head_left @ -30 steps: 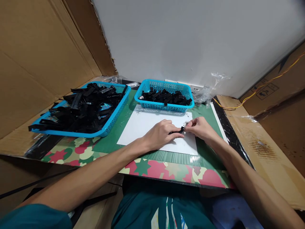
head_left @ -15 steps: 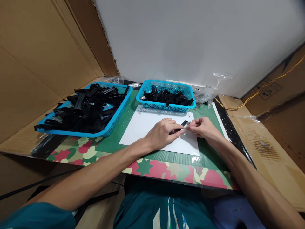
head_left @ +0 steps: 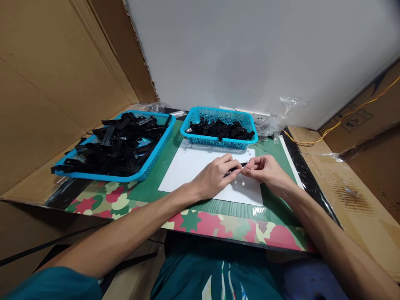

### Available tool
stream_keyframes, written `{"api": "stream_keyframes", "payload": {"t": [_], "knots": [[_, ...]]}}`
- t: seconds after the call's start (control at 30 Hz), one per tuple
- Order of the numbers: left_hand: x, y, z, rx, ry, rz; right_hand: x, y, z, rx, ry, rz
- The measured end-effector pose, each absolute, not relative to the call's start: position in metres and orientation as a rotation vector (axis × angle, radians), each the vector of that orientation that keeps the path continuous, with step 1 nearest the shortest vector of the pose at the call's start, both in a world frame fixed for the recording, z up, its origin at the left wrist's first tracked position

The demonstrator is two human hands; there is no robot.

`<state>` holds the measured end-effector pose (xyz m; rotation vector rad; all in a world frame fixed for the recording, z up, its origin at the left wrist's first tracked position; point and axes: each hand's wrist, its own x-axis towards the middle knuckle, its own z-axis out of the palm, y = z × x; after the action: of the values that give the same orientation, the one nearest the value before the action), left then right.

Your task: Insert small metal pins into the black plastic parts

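Note:
Over the white sheet (head_left: 187, 166), my left hand (head_left: 217, 177) is closed around a small black part (head_left: 233, 170), whose far end pokes out past the fingertips. My right hand (head_left: 265, 170) meets it from the right, thumb and forefinger pinched on something thin and dark at the part's end, too small to name. The fingertips of both hands nearly touch. Tiny metal bits (head_left: 187, 146) lie at the sheet's back left corner.
A large blue basket (head_left: 153, 160) heaped with black parts stands at the left. Behind the sheet is a smaller blue basket (head_left: 218, 141) of black pieces. Clear plastic bags (head_left: 270, 125) lie at the back right. Cardboard walls (head_left: 371, 166) flank the table.
The black part has tilted and is more covered by my left fingers. My right hand's fingers have shifted slightly at its end. The whole view has moved a little.

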<state>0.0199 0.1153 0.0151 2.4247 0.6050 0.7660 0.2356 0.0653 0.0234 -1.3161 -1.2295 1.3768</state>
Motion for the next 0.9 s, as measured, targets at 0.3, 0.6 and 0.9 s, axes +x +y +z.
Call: {"api": "stream_keyframes", "payload": {"t": [0.3, 0.6, 0.9], "knots": [[0.02, 0.116, 0.015, 2.335, 0.73, 0.856, 0.227, 0.061, 0.03, -1.381, -1.332, 1.149], [0.022, 0.117, 0.012, 2.155, 0.743, 0.909, 0.247, 0.068, 0.03, -1.543, -1.221, 1.045], [0.023, 0.113, 0.013, 2.098, 0.615, 0.702, 0.251, 0.07, 0.031, -1.693, -1.447, 1.114]]}}
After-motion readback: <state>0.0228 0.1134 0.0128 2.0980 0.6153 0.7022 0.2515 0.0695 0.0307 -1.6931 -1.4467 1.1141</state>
